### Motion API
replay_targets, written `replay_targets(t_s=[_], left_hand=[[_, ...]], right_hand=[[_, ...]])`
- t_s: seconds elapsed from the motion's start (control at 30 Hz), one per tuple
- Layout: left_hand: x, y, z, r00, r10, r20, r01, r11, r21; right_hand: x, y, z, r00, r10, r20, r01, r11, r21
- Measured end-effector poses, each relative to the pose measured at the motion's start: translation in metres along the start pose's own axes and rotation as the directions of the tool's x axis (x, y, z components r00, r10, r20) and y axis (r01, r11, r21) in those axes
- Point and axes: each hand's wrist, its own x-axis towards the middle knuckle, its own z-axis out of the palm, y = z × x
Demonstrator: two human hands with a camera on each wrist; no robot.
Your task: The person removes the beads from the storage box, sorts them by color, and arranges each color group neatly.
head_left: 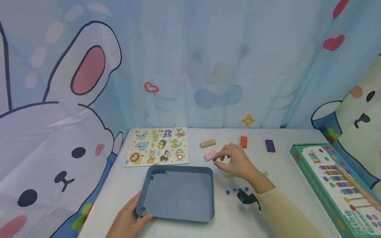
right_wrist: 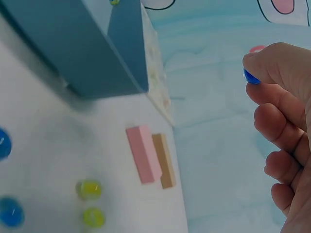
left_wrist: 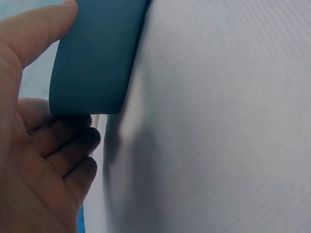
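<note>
My right hand [head_left: 235, 161] pinches a small blue marble [right_wrist: 251, 76] between thumb and fingertip, above the table and right of the blue-grey tray [head_left: 181, 198]. The left hand [head_left: 126, 218] grips the tray's near left corner, with the thumb at the rim and the fingers round the outside [left_wrist: 90, 63]. Inside the tray, a row of blue marbles [head_left: 157, 172] ending in a yellow-green marble [head_left: 166, 172] lies along the far left corner. A few more marbles [head_left: 144, 211] lie at the near left. Several loose blue marbles [head_left: 234, 190] and yellow-green marbles [right_wrist: 94, 217] lie on the table below the right hand.
Behind the tray lies an animal puzzle board [head_left: 157, 145]. Pink [head_left: 210, 155], tan [head_left: 207, 143], orange [head_left: 243, 142] and purple [head_left: 270, 145] blocks lie at the back. A green toy box [head_left: 336, 188] stands at the right, and a printed curtain [head_left: 220, 66] hangs behind.
</note>
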Motion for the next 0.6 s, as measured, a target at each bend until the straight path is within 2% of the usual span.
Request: replay_targets(t_s=[0.27, 0.6], left_hand=[[0.000, 0.000, -0.002, 0.998, -0.056, 0.028, 0.055, 0.998, 0.044], [0.000, 0.000, -0.001, 0.999, -0.022, 0.026, 0.021, 0.999, 0.030]], right_hand=[[-0.025, 0.019, -0.005, 0.999, 0.050, -0.018, -0.051, 0.998, -0.031], [-0.059, 0.040, -0.020, 0.980, 0.199, -0.003, -0.198, 0.976, -0.094]])
